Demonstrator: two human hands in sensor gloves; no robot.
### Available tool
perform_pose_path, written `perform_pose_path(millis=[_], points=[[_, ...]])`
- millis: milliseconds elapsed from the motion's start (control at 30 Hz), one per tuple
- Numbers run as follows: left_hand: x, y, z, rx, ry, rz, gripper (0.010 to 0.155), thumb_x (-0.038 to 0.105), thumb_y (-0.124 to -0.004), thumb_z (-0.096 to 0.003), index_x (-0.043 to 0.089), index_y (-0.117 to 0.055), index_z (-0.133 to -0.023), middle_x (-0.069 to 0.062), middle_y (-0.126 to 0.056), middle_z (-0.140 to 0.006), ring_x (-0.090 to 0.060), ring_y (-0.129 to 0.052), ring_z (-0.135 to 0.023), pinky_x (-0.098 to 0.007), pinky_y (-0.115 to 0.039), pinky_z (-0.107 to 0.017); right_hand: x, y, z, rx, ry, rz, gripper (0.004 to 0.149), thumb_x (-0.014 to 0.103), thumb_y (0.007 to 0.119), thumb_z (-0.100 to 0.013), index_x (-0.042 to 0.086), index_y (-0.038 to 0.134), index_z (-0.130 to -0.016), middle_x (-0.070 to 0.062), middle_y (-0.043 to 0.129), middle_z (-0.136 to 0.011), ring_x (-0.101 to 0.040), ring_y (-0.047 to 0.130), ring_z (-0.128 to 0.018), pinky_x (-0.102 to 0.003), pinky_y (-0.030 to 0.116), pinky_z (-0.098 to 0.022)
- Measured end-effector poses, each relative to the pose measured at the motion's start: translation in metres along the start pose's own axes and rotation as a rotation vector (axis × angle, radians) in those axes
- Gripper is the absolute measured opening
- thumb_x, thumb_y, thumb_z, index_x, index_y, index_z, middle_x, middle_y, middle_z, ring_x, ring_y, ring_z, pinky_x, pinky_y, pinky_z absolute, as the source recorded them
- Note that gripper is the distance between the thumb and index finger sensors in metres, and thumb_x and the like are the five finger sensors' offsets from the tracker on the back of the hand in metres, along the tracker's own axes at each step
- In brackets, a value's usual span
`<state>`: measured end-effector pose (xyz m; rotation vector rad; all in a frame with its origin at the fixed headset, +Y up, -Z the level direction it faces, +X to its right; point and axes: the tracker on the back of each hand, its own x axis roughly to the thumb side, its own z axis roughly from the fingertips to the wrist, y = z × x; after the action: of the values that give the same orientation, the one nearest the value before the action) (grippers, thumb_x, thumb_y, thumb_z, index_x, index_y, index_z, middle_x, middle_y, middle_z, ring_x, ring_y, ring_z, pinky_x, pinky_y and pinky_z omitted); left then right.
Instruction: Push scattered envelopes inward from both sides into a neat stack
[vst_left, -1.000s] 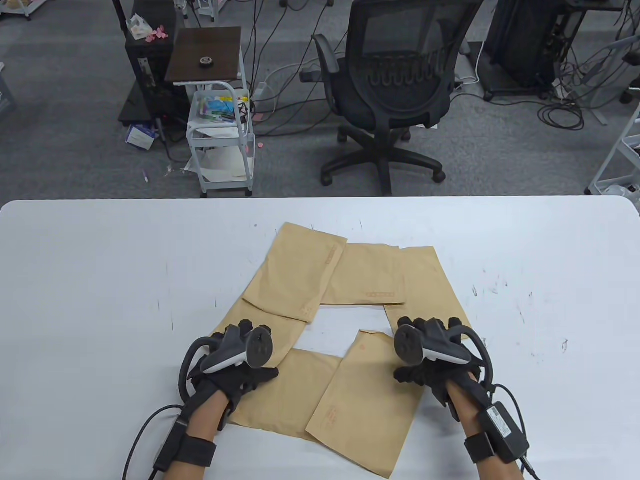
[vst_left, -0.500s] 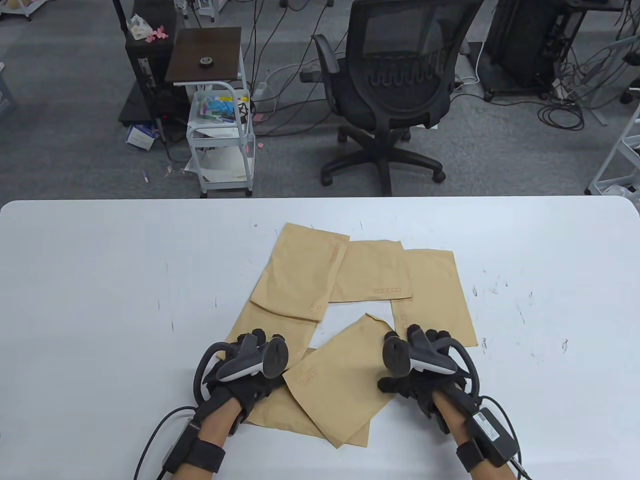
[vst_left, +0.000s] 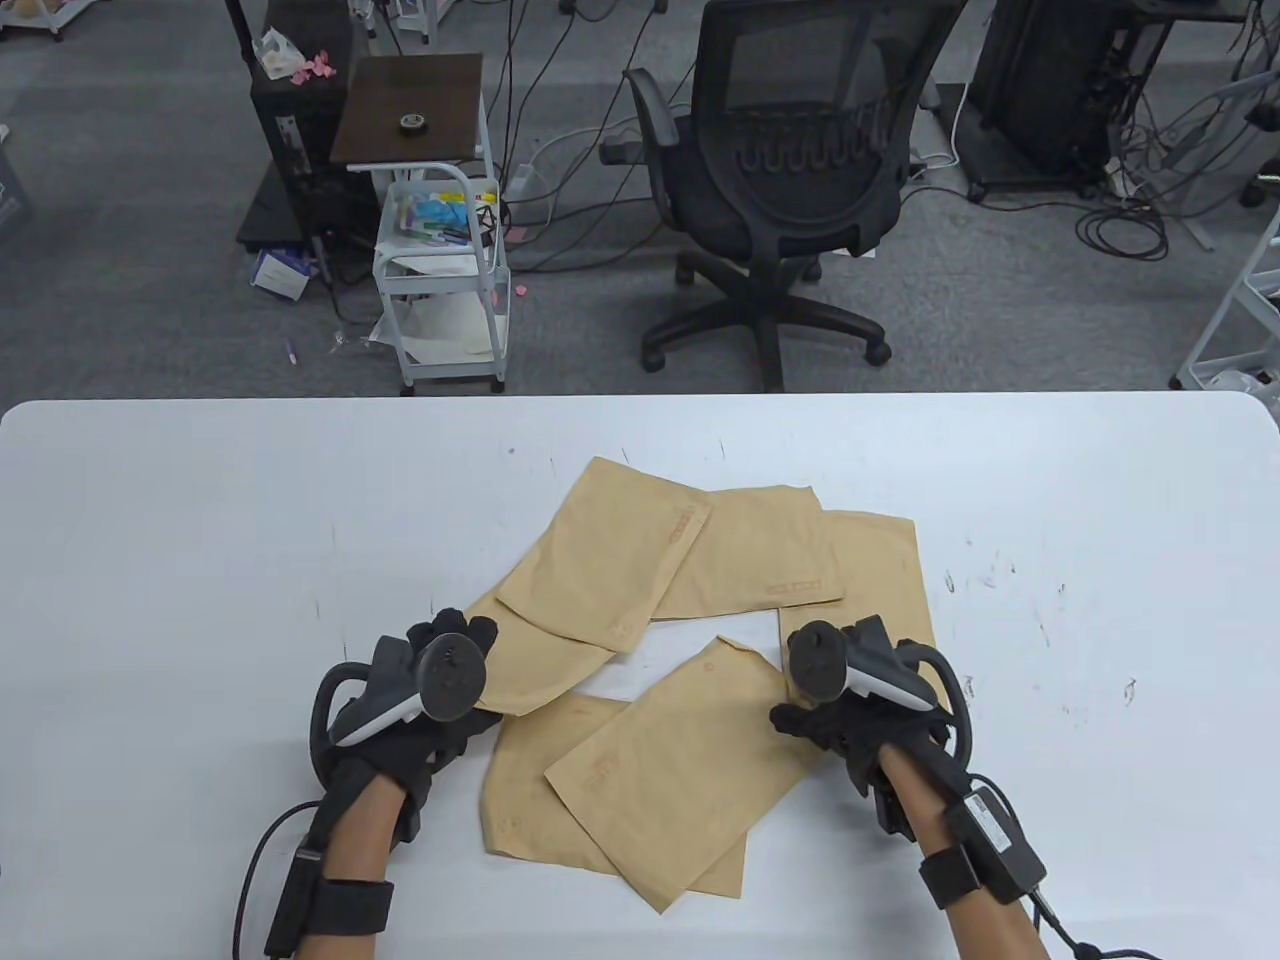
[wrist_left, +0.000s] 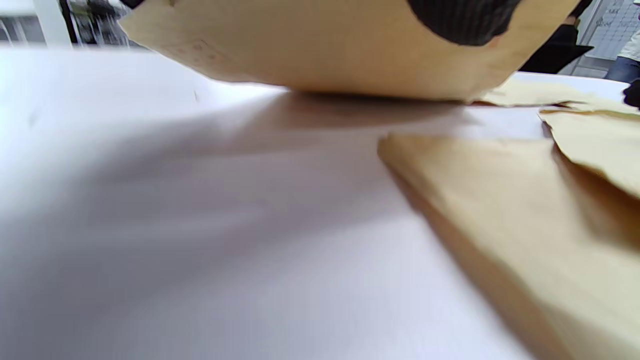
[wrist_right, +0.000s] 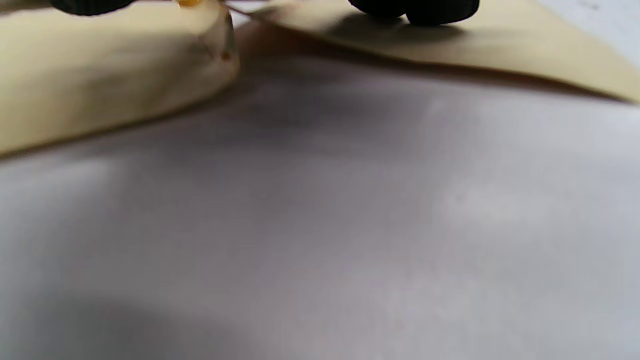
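1. The envelopes lay near the middle of the table, six or so brown paper sleeves in a loose, overlapping ring around a small bare patch of tabletop.
2. The left hand rested on the left edge of the spread, fingers on the near-left envelope. In the left wrist view a dark fingertip pressed on brown paper whose edge curled up off the table. Whether the fingers were apart or together could not be told.
3. The right hand rested on the right side, fingertips down on the right envelope and the thumb touching the top near envelope. It pressed flat and clamped nothing.
4. Handling, as a judgement: the envelopes looked light, thin and floppy, and likely to slide easily over the smooth table and over each other. Edges may buckle or ride up rather than push cleanly.
5. Hold, as a judgement: flat palms or fingers against the outer left and right edges, low to the table, would serve better than pinching. Light downward pressure should keep corners from lifting.
6. The near envelopes sat skewed to the far ones, so squaring was not yet done.
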<state>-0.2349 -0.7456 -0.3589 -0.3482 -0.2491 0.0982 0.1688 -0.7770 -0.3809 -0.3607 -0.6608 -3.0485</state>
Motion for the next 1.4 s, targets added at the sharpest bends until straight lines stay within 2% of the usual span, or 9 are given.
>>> perform_pose_path(millis=[167,433,567,733,867,967,1100,1267,1400], points=[[0.006,-0.036,-0.017,-0.268,-0.103,0.288,0.083,0.062,-0.059,-0.0465,0.026,-0.027,-0.114,-0.012,-0.018,-0.119,-0.042,-0.014,-0.108,-0.06,-0.022,-0.079,0.017,0.003,0.002,-0.042,0.01,0.108,0.086,0.058,0.058,-0.046,0.013,0.025,-0.112,-0.04,0.036,-0.112,-0.065,0.044,-0.095,-0.081,0.026,-0.064],[0.044,-0.034,-0.015,-0.315,-0.194,0.106,0.086,0.064,-0.061,-0.0449,0.028,-0.026,-0.114,-0.01,-0.017,-0.12,-0.042,-0.016,-0.109,-0.061,-0.027,-0.081,0.046,-0.003,0.011,0.009,-0.116,0.062,0.088,0.056,0.059,-0.046,0.01,0.023,-0.112,-0.036,0.038,-0.113,-0.061,0.045,-0.096,-0.079,0.027,-0.065],[0.049,-0.009,0.0,-0.234,-0.165,0.102,0.088,0.061,-0.062,-0.0471,0.022,-0.021,-0.114,-0.018,-0.009,-0.117,-0.048,-0.013,-0.107,-0.063,-0.026,-0.08,0.034,-0.039,0.013,-0.086,-0.042,0.137,0.076,0.054,0.061,-0.047,0.012,0.049,-0.11,-0.024,0.072,-0.106,-0.049,0.076,-0.086,-0.07,0.051,-0.068],[0.093,0.001,0.016,-0.188,-0.28,0.006,0.099,0.064,-0.065,-0.0455,0.022,-0.003,-0.11,-0.023,0.01,-0.111,-0.052,0.0,-0.104,-0.072,-0.018,-0.076,0.021,-0.079,-0.019,-0.214,0.078,0.025,0.078,0.053,0.061,-0.048,0.009,0.047,-0.111,-0.025,0.067,-0.108,-0.051,0.071,-0.088,-0.071,0.048,-0.069],[0.128,-0.027,0.012,-0.365,-0.326,-0.102,0.105,0.069,-0.062,-0.0435,0.021,0.006,-0.107,-0.025,0.013,-0.11,-0.055,0.002,-0.103,-0.074,-0.016,-0.075,0.022,-0.069,-0.068,-0.134,0.12,-0.062,0.084,0.054,0.06,-0.047,0.01,0.03,-0.113,-0.032,0.034,-0.117,-0.061,0.04,-0.099,-0.077,0.032,-0.068],[0.137,-0.066,0.0,-0.455,-0.276,-0.235,0.107,0.067,-0.062,-0.044,0.019,0.012,-0.103,-0.027,0.017,-0.106,-0.058,0.003,-0.101,-0.076,-0.015,-0.073,0.029,-0.047,-0.089,-0.063,0.136,-0.001,0.086,0.056,0.058,-0.046,0.009,0.026,-0.111,-0.029,0.039,-0.117,-0.061,0.033,-0.1,-0.077,0.026,-0.067],[0.132,-0.068,-0.003,-0.322,-0.282,-0.286,0.105,0.067,-0.058,-0.0401,0.02,0.014,-0.101,-0.02,0.019,-0.106,-0.051,0.004,-0.103,-0.073,-0.016,-0.075,0.037,-0.04,-0.082,-0.113,0.054,0.063,0.081,0.055,0.057,-0.046,0.009,0.037,-0.109,-0.025,0.045,-0.113,-0.055,0.046,-0.099,-0.075,0.033,-0.066],[0.128,-0.066,-0.006,-0.196,-0.358,-0.265,0.096,0.059,-0.061,-0.0407,0.021,-0.003,-0.107,-0.019,-0.003,-0.114,-0.05,-0.018,-0.108,-0.065,-0.035,-0.079,0.035,-0.047,-0.048,0.083,-0.163,-0.047,0.076,0.052,0.06,-0.049,0.015,0.037,-0.11,-0.015,0.049,-0.116,-0.053,0.047,-0.101,-0.075,0.035,-0.067],[0.132,-0.063,-0.002,-0.133,-0.379,-0.274,0.09,0.055,-0.066,-0.0411,0.024,-0.015,-0.109,-0.015,-0.015,-0.117,-0.047,-0.029,-0.108,-0.059,-0.042,-0.08,0.015,-0.059,-0.025,-0.039,-0.182,-0.079,0.069,0.05,0.063,-0.048,0.016,0.051,-0.108,-0.014,0.068,-0.111,-0.049,0.065,-0.097,-0.072,0.047,-0.067]])
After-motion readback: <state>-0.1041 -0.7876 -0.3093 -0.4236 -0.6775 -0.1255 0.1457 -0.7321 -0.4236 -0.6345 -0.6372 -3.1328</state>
